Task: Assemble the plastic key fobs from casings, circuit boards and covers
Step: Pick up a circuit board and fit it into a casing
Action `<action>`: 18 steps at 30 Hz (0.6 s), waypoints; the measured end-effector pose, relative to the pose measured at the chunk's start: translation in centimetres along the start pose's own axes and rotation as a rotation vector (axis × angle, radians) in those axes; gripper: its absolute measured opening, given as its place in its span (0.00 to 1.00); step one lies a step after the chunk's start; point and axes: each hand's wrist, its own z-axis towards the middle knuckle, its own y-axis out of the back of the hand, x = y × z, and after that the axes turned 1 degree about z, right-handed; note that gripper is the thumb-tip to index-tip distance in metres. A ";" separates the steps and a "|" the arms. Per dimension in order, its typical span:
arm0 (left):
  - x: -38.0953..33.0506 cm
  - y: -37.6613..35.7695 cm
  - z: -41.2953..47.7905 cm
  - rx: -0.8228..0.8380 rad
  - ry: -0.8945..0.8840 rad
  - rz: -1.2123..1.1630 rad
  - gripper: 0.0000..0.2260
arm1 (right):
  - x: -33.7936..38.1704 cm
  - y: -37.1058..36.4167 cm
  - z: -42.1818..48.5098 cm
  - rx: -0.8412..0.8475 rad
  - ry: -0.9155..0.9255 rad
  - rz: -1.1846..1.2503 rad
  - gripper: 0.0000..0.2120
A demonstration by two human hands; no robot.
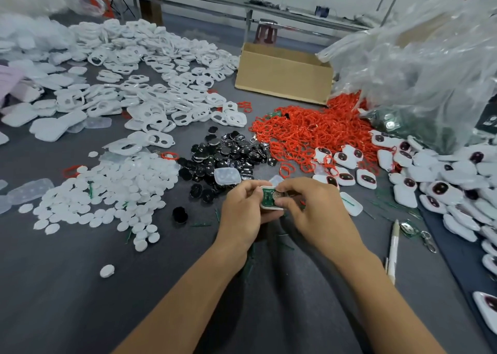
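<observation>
Plastic parts on a matt grey table (pixel 67 286)
The white plastic casings (pixel 161 65) shine softly, the black oval covers (pixel 228 152) are glossy, the green circuit board (pixel 267 195) carries bright metal, the brown cardboard box (pixel 282 76) is dull, the clear plastic bag (pixel 430 65) shiny.

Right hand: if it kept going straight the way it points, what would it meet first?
The right hand points up-left in the picture, so it would first meet the casing that both hands hold, then the left hand. Beyond them, probably the translucent cover; depth is unclear.
</observation>
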 end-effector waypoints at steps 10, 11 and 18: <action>0.0 0.0 -0.3 0.019 -0.036 -0.019 0.07 | 0.1 -0.2 -0.1 -0.028 0.020 -0.023 0.05; 0.0 0.0 -0.3 0.019 -0.042 -0.014 0.07 | 0.1 -0.2 -0.1 -0.032 0.024 -0.025 0.06; 0.1 0.0 -0.3 0.001 -0.059 -0.007 0.08 | 0.2 -0.4 -0.3 -0.052 0.036 -0.024 0.06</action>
